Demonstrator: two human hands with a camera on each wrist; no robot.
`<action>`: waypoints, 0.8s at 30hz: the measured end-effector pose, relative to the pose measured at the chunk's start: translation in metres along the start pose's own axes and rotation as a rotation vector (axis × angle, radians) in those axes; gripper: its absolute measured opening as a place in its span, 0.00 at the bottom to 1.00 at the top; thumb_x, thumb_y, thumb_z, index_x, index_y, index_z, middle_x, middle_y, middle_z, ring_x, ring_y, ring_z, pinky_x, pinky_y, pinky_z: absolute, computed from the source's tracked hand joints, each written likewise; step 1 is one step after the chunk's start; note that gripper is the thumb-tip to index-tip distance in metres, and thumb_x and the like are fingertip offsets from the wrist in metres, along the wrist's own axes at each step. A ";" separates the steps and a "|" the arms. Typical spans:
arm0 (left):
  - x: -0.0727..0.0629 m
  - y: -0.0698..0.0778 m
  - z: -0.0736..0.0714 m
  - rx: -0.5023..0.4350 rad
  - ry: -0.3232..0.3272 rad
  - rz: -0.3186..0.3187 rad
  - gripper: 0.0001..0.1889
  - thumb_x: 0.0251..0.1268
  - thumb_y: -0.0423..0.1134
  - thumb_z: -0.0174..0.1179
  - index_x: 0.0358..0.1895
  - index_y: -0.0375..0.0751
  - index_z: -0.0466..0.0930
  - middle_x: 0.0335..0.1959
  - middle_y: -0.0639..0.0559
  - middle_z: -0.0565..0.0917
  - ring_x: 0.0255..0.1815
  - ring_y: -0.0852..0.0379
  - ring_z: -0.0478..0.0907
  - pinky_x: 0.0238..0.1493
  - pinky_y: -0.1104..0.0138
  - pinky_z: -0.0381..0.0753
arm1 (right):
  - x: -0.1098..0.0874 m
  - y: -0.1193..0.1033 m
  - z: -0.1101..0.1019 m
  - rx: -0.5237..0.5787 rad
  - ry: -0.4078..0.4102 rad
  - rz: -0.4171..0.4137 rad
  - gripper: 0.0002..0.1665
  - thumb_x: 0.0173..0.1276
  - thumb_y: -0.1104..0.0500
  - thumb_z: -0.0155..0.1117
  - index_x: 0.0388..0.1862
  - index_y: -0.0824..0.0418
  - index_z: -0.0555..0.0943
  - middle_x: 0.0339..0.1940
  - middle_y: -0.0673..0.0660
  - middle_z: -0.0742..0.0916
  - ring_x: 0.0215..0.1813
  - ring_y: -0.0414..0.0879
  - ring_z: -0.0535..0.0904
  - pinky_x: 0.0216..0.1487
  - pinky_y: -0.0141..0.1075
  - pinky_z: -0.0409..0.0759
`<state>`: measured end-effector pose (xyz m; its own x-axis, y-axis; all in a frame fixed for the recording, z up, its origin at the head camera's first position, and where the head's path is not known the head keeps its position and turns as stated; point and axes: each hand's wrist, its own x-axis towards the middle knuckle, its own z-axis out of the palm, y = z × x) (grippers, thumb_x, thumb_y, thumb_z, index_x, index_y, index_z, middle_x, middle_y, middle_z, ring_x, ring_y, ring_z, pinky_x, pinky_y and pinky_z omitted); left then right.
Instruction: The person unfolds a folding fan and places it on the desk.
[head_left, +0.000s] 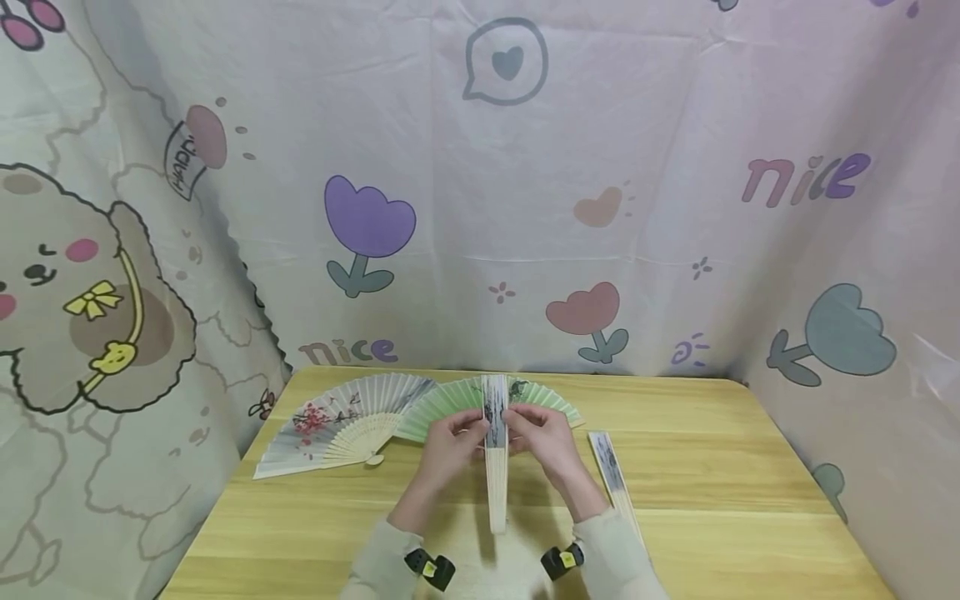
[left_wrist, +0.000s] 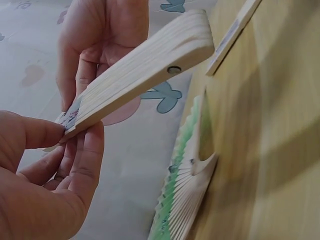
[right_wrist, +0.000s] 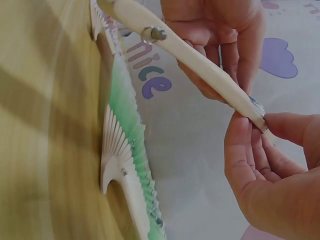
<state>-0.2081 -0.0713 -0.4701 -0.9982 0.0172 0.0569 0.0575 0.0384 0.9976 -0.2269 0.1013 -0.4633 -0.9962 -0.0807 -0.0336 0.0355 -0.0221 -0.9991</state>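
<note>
A folded hand fan (head_left: 497,487) with pale wooden ribs and a grey-printed leaf is held nearly upright over the table, its ribbed end pointing down toward the person. My left hand (head_left: 450,448) pinches its left side between thumb and fingers at the printed part. From the other side, my right hand (head_left: 546,440) pinches it at about the same height. Both wrist views show the metal rivet (left_wrist: 174,70) near the rounded rib end, which sticks out free of the fingers. Behind the hands, a spread green fan (head_left: 438,408) is partly hidden.
Left of the green fan lies a spread grey-white fan (head_left: 330,429) with red blossoms, the two overlapping at their edges. Another folded fan (head_left: 611,467) lies right of the right hand, partly covered by the sleeve. A patterned curtain (head_left: 480,208) stands behind the wooden table (head_left: 720,483).
</note>
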 end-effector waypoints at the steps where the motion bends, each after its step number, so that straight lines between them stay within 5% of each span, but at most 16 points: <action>1: 0.001 0.001 -0.001 -0.003 0.004 -0.003 0.18 0.74 0.31 0.63 0.61 0.22 0.81 0.50 0.28 0.88 0.40 0.51 0.89 0.42 0.57 0.96 | 0.001 -0.001 0.001 0.008 0.004 -0.001 0.19 0.74 0.64 0.69 0.57 0.77 0.83 0.39 0.58 0.91 0.32 0.42 0.86 0.38 0.37 0.93; 5: 0.002 0.004 -0.004 -0.003 0.020 0.004 0.19 0.74 0.31 0.62 0.62 0.20 0.79 0.51 0.25 0.87 0.40 0.49 0.89 0.43 0.55 0.96 | 0.003 -0.005 0.002 0.027 0.018 -0.005 0.18 0.74 0.64 0.68 0.55 0.76 0.84 0.38 0.56 0.91 0.31 0.42 0.86 0.35 0.32 0.91; 14: 0.003 0.006 -0.011 -0.033 0.050 0.012 0.19 0.76 0.29 0.59 0.63 0.17 0.77 0.52 0.22 0.85 0.42 0.47 0.90 0.41 0.66 0.95 | 0.004 -0.010 0.004 0.047 0.057 -0.012 0.18 0.73 0.62 0.70 0.54 0.75 0.85 0.36 0.57 0.90 0.30 0.43 0.85 0.34 0.31 0.91; 24: 0.003 0.011 -0.019 -0.124 0.105 -0.021 0.22 0.76 0.28 0.59 0.67 0.18 0.73 0.56 0.23 0.83 0.38 0.60 0.87 0.45 0.68 0.94 | 0.005 -0.016 0.002 0.130 0.106 -0.022 0.17 0.71 0.65 0.71 0.52 0.77 0.83 0.31 0.52 0.89 0.29 0.43 0.85 0.35 0.31 0.91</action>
<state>-0.2104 -0.0896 -0.4582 -0.9956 -0.0874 0.0338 0.0413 -0.0863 0.9954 -0.2324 0.0988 -0.4478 -0.9994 0.0269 -0.0208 0.0165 -0.1523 -0.9882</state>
